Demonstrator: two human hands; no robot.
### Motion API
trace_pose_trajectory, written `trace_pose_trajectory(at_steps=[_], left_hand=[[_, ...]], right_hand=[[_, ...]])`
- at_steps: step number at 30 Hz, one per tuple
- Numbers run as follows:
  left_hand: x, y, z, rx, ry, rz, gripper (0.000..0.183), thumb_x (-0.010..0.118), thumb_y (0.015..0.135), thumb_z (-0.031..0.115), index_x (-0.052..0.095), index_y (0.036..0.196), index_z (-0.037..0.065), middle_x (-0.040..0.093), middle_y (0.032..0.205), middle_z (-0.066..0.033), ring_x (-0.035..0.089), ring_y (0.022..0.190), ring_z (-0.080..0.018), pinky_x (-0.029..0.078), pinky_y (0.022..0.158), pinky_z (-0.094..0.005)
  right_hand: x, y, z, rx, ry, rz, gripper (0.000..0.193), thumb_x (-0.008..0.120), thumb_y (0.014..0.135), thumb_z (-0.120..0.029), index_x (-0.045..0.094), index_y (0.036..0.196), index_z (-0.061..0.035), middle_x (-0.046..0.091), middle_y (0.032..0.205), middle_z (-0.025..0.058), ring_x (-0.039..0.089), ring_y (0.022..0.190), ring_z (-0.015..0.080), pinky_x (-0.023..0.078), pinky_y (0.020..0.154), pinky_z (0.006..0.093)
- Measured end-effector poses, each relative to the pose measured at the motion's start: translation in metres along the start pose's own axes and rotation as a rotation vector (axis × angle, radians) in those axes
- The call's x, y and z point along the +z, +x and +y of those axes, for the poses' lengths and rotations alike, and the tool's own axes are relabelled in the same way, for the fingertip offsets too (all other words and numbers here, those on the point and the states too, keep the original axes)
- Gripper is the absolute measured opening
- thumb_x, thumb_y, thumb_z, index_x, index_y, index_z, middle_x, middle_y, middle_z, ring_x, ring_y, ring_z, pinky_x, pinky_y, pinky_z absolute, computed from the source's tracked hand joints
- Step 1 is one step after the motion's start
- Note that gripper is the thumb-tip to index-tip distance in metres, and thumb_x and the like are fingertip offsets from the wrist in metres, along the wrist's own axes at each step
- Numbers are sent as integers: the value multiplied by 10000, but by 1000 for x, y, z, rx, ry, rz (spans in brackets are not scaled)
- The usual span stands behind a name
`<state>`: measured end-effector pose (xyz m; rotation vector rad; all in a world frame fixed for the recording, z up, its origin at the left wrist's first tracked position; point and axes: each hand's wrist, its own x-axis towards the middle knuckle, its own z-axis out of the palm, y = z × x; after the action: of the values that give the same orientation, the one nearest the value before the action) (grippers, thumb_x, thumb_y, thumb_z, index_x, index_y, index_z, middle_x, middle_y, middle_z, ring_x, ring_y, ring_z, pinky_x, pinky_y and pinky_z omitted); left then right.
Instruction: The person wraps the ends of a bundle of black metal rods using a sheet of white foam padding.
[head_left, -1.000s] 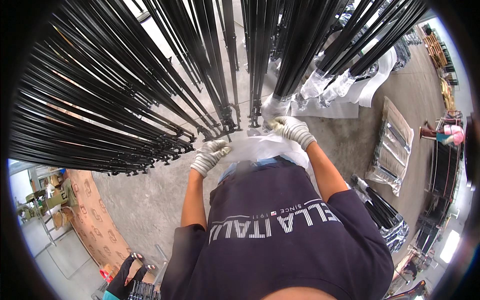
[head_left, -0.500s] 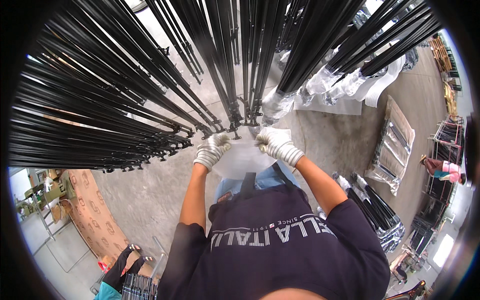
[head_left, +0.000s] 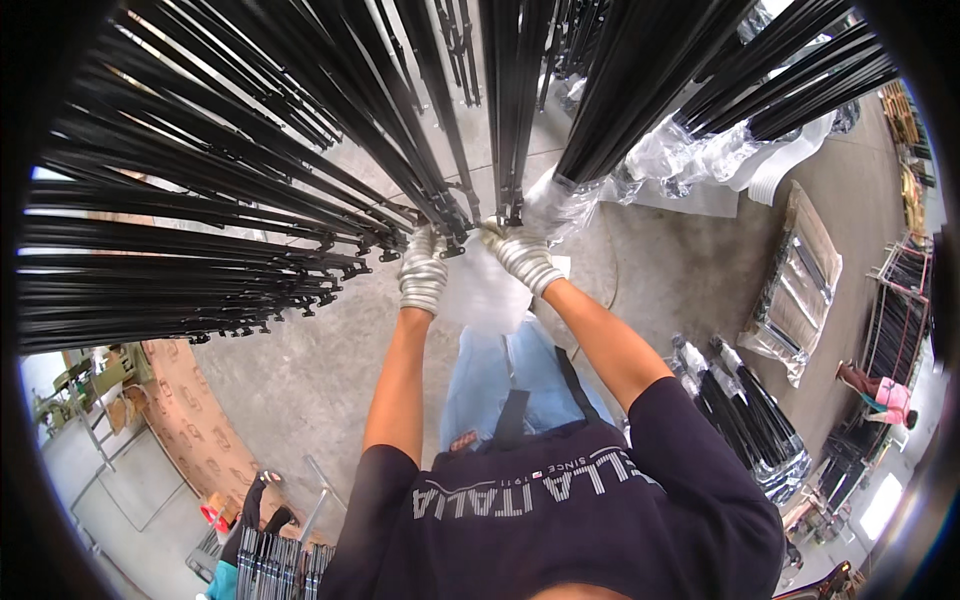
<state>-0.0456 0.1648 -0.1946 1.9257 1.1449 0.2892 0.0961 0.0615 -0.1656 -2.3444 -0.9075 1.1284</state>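
Both my hands wear white knitted gloves and hold a thin, translucent white sheet [head_left: 487, 291] up against the bracketed ends of long black metal bars [head_left: 440, 185]. My left hand [head_left: 424, 268] is closed at the sheet's left edge, close to the bar ends. On the other side, my right hand [head_left: 522, 258] is closed at the sheet's upper right, just below another bundle of black bars [head_left: 513, 120]. The fingertips of both hands are partly hidden by the bars and the sheet. The sheet hangs down between my hands, in front of my jeans.
Dense rows of black bars [head_left: 180, 260] spread across the left and top. At upper right, bundles have clear plastic wrap [head_left: 660, 165]. A wrapped flat pack [head_left: 795, 290] and wrapped bars [head_left: 745, 420] lie on the right. Brown printed cardboard [head_left: 195, 420] stands at left. Other people are in the background.
Both hands have moved forward with the sheet, up to the ends of the bars. The sheet is now farther from my body, and more of my jeans shows.
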Motion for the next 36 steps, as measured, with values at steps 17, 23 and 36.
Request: trace_pose_trajectory(at_steps=[17,23,36], left_hand=[[45,7,20,-205,-1249,-93,494,563,701,-99,454,1170,9,574,1046,-94,561,917,-160,467,777,-241],[18,13,64,-52,-913,-71,291,463,755,-65,537,1025,12,581,856,-20,522,688,-74,424,593,-180],[1,19,47,-156,-1052,-575,257,605,769,16,566,1023,1,615,911,-48,577,784,-112,479,701,-223]], right_hand=[[21,25,26,79,330,-40,392,495,814,-459,590,966,-109,546,695,16,440,610,135,353,544,279],[21,25,32,56,240,91,308,486,810,-355,594,911,-85,544,655,11,434,575,115,364,512,260],[31,-20,19,-241,1196,420,86,564,807,-49,585,881,-10,601,798,23,535,690,66,458,609,194]])
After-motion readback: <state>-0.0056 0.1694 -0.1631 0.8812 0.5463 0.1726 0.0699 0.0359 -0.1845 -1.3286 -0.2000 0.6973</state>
